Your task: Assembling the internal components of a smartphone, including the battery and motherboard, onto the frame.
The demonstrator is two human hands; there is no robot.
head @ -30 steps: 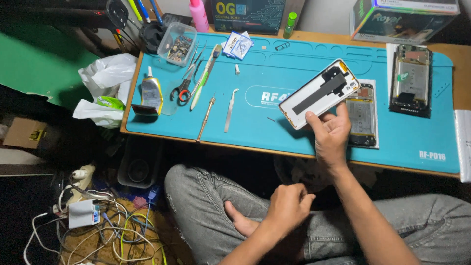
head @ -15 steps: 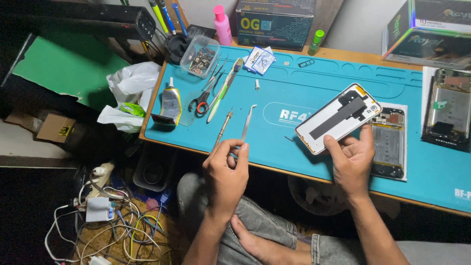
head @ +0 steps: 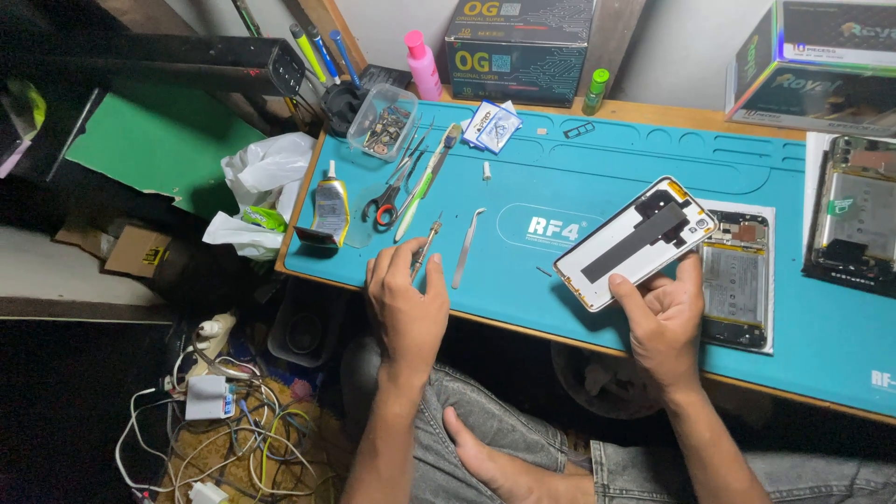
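My right hand [head: 665, 322] holds a white phone back cover [head: 635, 242] by its lower edge, inner side up, tilted above the teal work mat [head: 597, 177]. Under and right of it lies an opened phone [head: 735, 280] on a white sheet. My left hand [head: 407, 303] rests at the mat's front edge with its fingers closing around a thin screwdriver [head: 427, 245]. Metal tweezers [head: 467, 245] lie just right of that hand.
Scissors [head: 386, 202], a glue tube [head: 329, 207], a clear parts box [head: 382, 121] and a pink bottle [head: 423, 65] crowd the mat's left and back. Another opened phone [head: 856, 217] lies at far right. Cardboard boxes [head: 519, 49] stand behind. Tangled cables [head: 233, 439] lie on the floor.
My left hand rose from my lap to the mat's front edge and reached the thin screwdriver. My right hand kept hold of the back cover; the view shifted left.
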